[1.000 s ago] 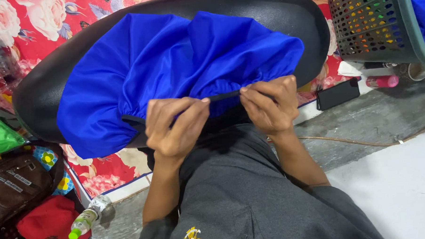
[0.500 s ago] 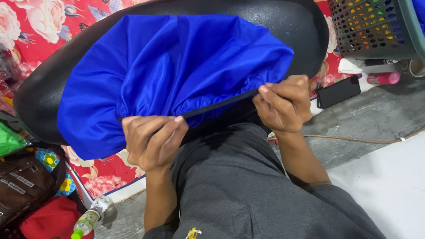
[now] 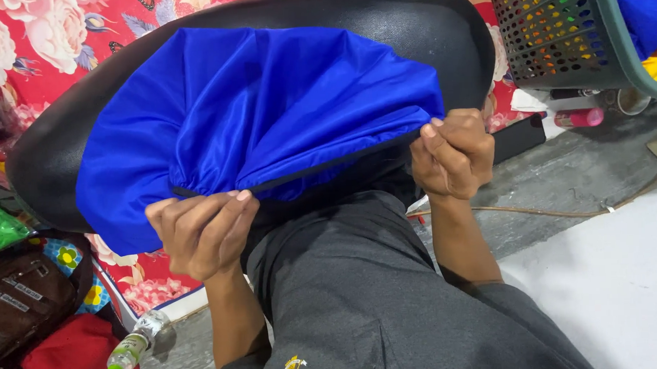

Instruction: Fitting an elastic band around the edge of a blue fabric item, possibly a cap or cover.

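Note:
A shiny blue fabric cover (image 3: 268,114) with a dark elastic hem lies gathered over a black padded chair seat (image 3: 411,36). My left hand (image 3: 203,232) grips the hem at the lower left. My right hand (image 3: 451,155) grips the same hem at the right end. The hem is stretched in a straight line between both hands along the seat's near edge. My grey trousers (image 3: 346,286) fill the lower middle, below the seat.
A dark perforated laundry basket (image 3: 563,34) stands at upper right. A black phone (image 3: 520,138) lies on the grey floor. At lower left sit a brown bag (image 3: 23,304), a red cap (image 3: 69,357) and a plastic bottle (image 3: 134,348). Red floral cloth (image 3: 54,48) lies behind.
My hands have moved apart along the hem, the left going down-left and the right going right. The hem is now stretched wide and the blue cover is spread further over the seat.

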